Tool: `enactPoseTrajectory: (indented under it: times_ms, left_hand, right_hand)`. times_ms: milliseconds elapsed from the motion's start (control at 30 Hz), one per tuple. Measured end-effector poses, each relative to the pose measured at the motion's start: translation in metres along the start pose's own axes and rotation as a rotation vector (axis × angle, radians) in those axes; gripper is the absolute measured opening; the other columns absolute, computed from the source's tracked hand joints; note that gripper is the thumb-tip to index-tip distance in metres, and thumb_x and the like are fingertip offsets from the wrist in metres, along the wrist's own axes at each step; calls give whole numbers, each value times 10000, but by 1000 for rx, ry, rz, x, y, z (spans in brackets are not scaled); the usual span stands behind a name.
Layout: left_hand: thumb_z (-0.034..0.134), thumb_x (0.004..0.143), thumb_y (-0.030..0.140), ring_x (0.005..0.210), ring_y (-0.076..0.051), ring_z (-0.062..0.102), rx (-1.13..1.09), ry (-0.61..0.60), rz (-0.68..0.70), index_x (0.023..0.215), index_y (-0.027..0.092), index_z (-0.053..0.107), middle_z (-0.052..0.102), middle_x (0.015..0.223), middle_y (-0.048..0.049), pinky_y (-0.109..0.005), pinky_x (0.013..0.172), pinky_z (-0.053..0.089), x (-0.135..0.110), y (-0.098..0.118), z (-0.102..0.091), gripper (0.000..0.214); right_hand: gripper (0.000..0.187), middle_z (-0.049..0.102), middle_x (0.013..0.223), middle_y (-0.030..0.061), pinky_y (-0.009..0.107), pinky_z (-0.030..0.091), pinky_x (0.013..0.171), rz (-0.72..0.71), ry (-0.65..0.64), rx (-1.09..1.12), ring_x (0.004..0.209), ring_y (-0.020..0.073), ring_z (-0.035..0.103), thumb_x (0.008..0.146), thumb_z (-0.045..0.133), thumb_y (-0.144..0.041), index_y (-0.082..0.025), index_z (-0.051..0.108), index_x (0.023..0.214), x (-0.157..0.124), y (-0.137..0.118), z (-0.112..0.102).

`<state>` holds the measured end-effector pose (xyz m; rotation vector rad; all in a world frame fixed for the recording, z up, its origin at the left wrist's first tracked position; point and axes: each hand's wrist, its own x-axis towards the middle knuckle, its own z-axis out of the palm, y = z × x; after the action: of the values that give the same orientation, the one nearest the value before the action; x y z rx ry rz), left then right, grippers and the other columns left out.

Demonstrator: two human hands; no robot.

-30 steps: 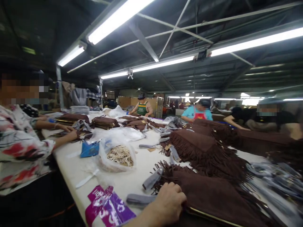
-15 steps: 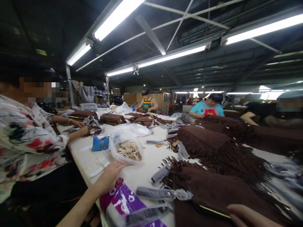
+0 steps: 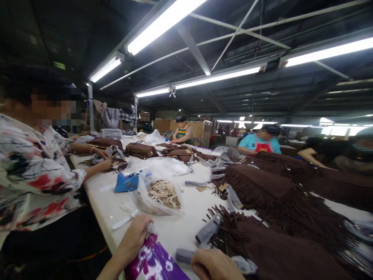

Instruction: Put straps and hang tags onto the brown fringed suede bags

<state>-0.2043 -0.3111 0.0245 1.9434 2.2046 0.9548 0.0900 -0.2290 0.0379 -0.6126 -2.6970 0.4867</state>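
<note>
The left hand [image 3: 133, 238] is coming down, gripping the purple plastic bag [image 3: 154, 261] at lower centre; the right hand [image 3: 214, 265] is shifting left beside a grey strap [image 3: 184, 255], its grip impossible to tell.

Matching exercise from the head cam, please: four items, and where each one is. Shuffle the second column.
1. left hand
2. right hand
3. cream cords
4. blue packet

A. inside the clear bag
B. gripping the purple bag
C. next to the gray packet
D. on the table, beside the clear bag

Pairs: 1-B, 2-C, 3-A, 4-D
</note>
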Motion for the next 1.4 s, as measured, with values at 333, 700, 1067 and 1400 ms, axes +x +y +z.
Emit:
enactPoseTrajectory:
  times_ms: [333, 700, 1067, 1400]
  left_hand:
    - [378, 670, 64, 1238, -236, 546, -24, 250, 58, 1142, 253, 676, 642, 1298, -39, -455, 1124, 376, 4, -35, 22, 589]
    - [359, 765, -42, 1000, -176, 617, 175, 49, -89, 848, 192, 647, 678, 996, -58, -275, 918, 457, 41, 6, 27, 380]
    - [360, 813, -30, 984, -179, 594, 190, 19, -148, 788, 198, 593, 649, 954, -50, -267, 907, 427, 40, 8, 23, 327]
    - [397, 778, 29, 996, -259, 582, 196, 159, -13, 826, 180, 662, 692, 964, -97, -397, 952, 419, 37, 8, 11, 309]
  right_hand:
    - [232, 734, 864, 38, 242, 408, 723, 83, 176, -54, 838, 188, 651, 879, 489, -126, -201, 709, 881, 102, 3, -6]
    - [230, 727, 985, 98, 308, 450, 725, 269, 66, -212, 912, 267, 670, 764, 600, -89, -208, 699, 933, 183, 9, 36]
    - [122, 668, 587, -12, 180, 388, 464, 388, 9, 61, 519, 126, 624, 786, 534, -141, -164, 653, 769, 198, 22, -23]
    - [186, 708, 673, 21, 230, 379, 603, 335, 158, -165, 711, 185, 640, 758, 610, -115, -219, 759, 799, 122, 22, -113]
